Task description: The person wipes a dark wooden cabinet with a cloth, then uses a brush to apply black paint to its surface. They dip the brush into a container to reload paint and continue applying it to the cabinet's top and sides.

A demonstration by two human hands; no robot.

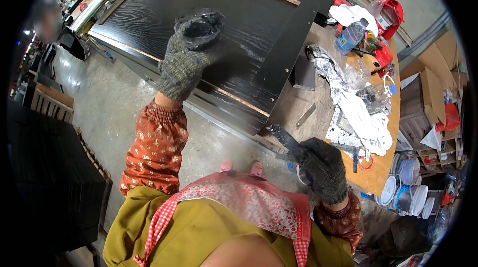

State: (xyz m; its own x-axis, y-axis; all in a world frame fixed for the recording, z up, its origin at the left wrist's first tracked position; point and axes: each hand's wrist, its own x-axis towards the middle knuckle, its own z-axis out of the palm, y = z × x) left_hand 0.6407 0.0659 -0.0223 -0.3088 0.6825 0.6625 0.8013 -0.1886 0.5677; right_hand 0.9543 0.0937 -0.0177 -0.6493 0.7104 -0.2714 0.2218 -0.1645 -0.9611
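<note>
Now, over the black panel (249, 20), the gray-gloved left hand (183, 65) grips a dark-smeared bowl (201, 44); just beside the panel's near corner, the black-gloved right hand (322, 167) curls around a dark tool (285, 137).

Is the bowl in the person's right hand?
No, the gloved left hand is holding the bowl.

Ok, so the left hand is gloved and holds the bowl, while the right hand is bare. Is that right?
Not quite: the right hand wears a dark glove, as the head view shows. The left hand is gloved and holds the bowl.
</note>
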